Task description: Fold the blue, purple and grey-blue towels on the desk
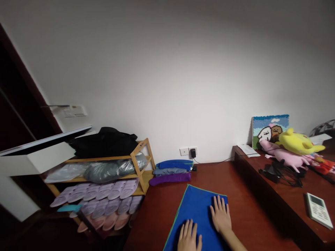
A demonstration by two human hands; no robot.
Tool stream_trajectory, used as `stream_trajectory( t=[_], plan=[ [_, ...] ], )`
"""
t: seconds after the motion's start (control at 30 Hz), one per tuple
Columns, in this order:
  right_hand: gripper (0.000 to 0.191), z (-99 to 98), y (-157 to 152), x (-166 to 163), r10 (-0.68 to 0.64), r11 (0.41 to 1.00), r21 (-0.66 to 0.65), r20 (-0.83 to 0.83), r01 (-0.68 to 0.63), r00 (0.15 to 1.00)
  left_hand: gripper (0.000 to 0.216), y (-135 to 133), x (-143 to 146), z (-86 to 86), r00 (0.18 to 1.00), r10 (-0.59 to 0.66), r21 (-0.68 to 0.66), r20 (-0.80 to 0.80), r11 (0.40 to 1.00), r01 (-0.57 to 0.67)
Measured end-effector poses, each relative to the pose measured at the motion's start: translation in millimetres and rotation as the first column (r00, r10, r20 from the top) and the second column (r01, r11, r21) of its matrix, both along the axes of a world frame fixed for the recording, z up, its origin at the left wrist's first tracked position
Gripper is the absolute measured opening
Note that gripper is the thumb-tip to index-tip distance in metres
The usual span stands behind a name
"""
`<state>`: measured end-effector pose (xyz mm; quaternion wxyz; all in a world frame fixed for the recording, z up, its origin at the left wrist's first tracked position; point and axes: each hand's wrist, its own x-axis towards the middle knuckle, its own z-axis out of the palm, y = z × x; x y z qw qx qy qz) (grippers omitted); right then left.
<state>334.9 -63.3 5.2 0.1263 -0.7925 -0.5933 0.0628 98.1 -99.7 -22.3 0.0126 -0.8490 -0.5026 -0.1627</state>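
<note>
A blue cloth with a green edge (195, 204) lies spread on the dark red wooden floor (162, 205). My left hand (188, 237) rests flat on its near part, fingers stretched out. My right hand (220, 214) lies flat on the cloth's right side, fingers apart. Neither hand holds anything. Beyond the cloth, against the wall, sits a small stack of folded cloths: blue (175, 164) on top, grey-blue in the middle, purple (170, 179) at the bottom.
A wooden rack (140, 164) at the left holds several lilac and pink slippers, bagged items and a black bag. A raised wooden ledge (285, 200) on the right carries plush toys, a remote, black cables and a picture. A wall socket holds a charger (193, 152).
</note>
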Motion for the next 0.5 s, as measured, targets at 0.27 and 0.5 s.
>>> stream_trajectory(
  t=[0.27,0.5],
  plan=[
    [0.072,4.5,19,8,0.134,0.987,-0.085,-0.037,-0.137,0.990,0.057,11,-10,5.1,0.995,0.081,-0.097,-0.051,0.992,-0.086],
    [0.072,13.2,40,29,0.196,0.977,-0.073,-0.089,-0.202,0.977,0.056,-5,13,-34.2,0.967,0.254,0.046,-0.023,0.966,-0.253]
  ],
)
